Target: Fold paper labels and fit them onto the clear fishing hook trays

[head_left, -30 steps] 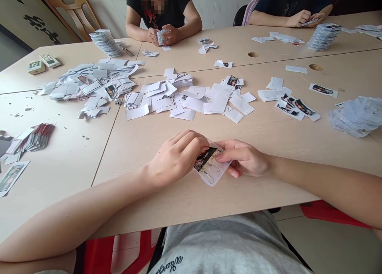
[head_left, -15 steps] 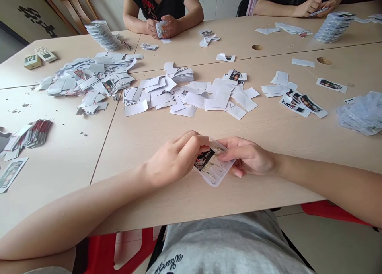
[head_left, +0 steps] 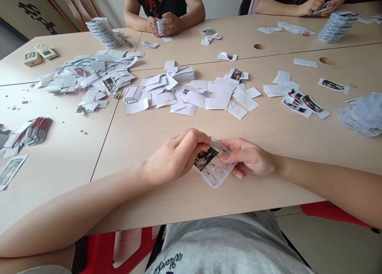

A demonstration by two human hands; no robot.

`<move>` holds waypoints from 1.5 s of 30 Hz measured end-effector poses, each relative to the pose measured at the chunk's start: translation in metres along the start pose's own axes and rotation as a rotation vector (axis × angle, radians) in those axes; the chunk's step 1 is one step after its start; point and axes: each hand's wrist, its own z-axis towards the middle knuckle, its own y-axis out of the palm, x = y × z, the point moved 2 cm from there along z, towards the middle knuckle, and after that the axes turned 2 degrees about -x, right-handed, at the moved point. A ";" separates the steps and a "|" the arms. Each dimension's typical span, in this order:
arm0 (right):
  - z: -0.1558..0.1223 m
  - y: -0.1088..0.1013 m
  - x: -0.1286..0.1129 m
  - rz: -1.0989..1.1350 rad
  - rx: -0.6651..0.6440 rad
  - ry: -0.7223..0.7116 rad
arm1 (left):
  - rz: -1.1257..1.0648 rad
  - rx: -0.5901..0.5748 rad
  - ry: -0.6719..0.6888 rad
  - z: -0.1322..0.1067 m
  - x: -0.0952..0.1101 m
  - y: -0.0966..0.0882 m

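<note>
Head view: right hand (head_left: 253, 159) pinching a flat, clear plastic hook case (head_left: 217, 181) over the pale wood-toned desk (head_left: 167, 208); left hand (head_left: 176, 154) curled at its black printed label (head_left: 205, 159), fingertip closure hidden. Grip matches half a second earlier; handling apparently continues.

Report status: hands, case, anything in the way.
Right hand grips clear case. Left hand at its dark label. Hooks visible inside. White papers beyond, apart from case.
</note>
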 end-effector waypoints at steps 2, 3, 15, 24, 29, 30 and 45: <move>0.000 0.001 0.000 -0.004 0.004 0.000 | 0.003 0.004 -0.024 0.001 0.001 -0.001; 0.000 0.001 0.000 -0.007 0.006 -0.002 | 0.000 0.003 -0.034 0.001 0.002 -0.001; -0.002 0.002 0.000 -0.048 0.012 -0.020 | -0.131 -0.034 -0.072 0.000 0.000 -0.001; -0.001 0.006 0.001 -0.030 0.089 -0.063 | -0.239 -0.052 0.115 0.004 0.002 -0.003; 0.001 0.008 0.004 -0.091 0.170 -0.148 | -0.166 -0.035 0.178 0.004 0.002 0.000; 0.001 0.007 0.004 -0.117 0.201 -0.180 | -0.160 -0.012 0.166 0.004 0.001 0.001; -0.003 -0.008 0.001 -0.619 0.661 -0.463 | -0.653 -0.113 -0.681 0.005 -0.012 0.014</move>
